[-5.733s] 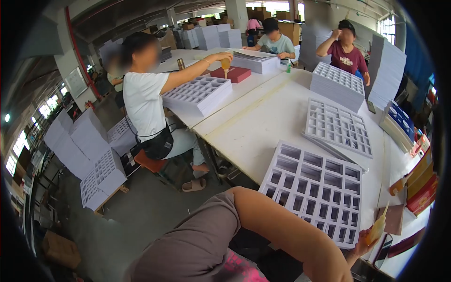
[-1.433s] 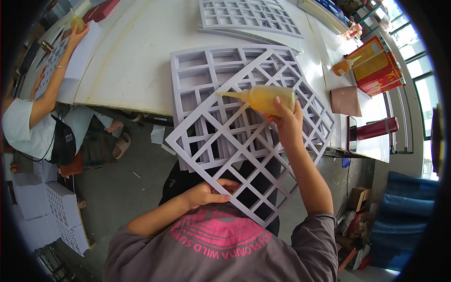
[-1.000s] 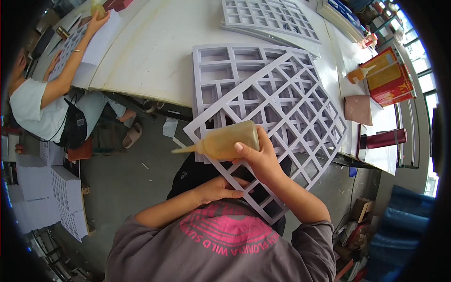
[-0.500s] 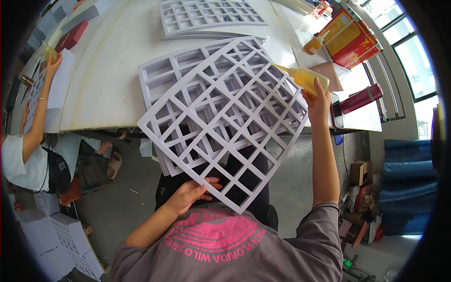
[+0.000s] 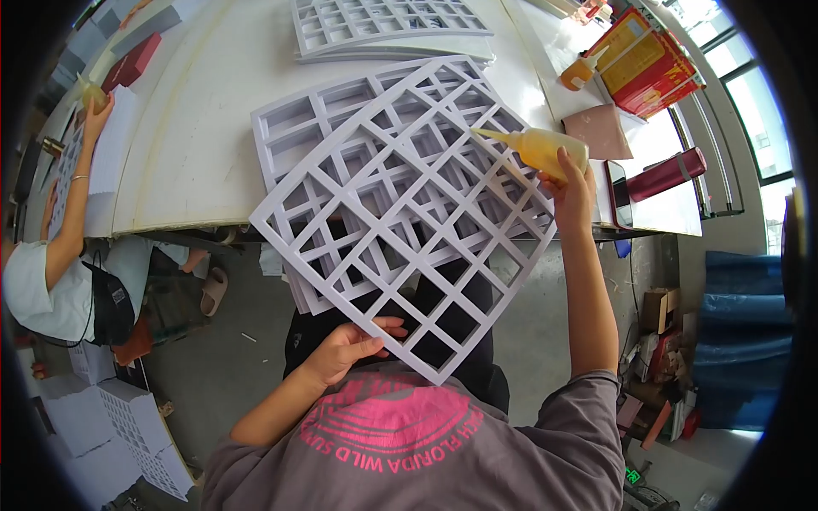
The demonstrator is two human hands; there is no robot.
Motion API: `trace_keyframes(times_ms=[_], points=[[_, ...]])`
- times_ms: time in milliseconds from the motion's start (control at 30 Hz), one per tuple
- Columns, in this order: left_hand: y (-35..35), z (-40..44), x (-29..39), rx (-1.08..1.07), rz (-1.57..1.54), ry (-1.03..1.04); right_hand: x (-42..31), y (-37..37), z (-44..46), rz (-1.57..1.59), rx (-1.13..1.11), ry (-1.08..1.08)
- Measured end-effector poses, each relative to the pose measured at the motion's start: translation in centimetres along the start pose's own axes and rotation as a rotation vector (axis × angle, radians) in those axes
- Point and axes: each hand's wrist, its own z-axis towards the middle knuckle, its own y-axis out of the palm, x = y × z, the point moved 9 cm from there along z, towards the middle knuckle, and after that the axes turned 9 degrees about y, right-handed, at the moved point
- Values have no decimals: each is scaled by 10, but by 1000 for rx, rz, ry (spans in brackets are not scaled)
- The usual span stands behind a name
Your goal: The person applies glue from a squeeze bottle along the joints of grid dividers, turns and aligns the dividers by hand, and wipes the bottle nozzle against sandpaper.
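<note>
My left hand (image 5: 343, 352) grips the near left edge of a white grid frame (image 5: 388, 226), thumb on top and fingers underneath. The frame lies tilted over other white grid frames (image 5: 281, 140) and juts past the table edge above my lap. In my right hand (image 5: 573, 189) is a squeeze bottle (image 5: 550, 152) of yellowish liquid, its long nozzle pointing left over the upper right part of the frame. My right fingers wrap round the bottle's body.
More grid frames (image 5: 388, 25) are stacked farther back on the white table (image 5: 196, 111). To the right are a second glue-type bottle (image 5: 581, 72), a red and yellow box (image 5: 649, 64), a phone (image 5: 619, 183) and a maroon flask (image 5: 669, 174). A co-worker (image 5: 51, 272) sits at left, holding a similar bottle.
My right hand has brought the bottle slightly left, so its nozzle now reaches farther over the frame. My left hand keeps its hold on the frame's edge.
</note>
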Motion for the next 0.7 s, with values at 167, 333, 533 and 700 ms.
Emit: trace_keyframes(times_ms=[167,333,533,700], points=[[5,5,-3,-40,-24,-1,18,30,-58,10,-136,66],[7,6,-1,-49,-94,-1,26,64,-123,4,-181,110],[8,7,-1,-48,-85,13,58,89,-181,60,-294,191],[4,4,-5,44,-83,-50,70,109,-214,-47,-442,240]])
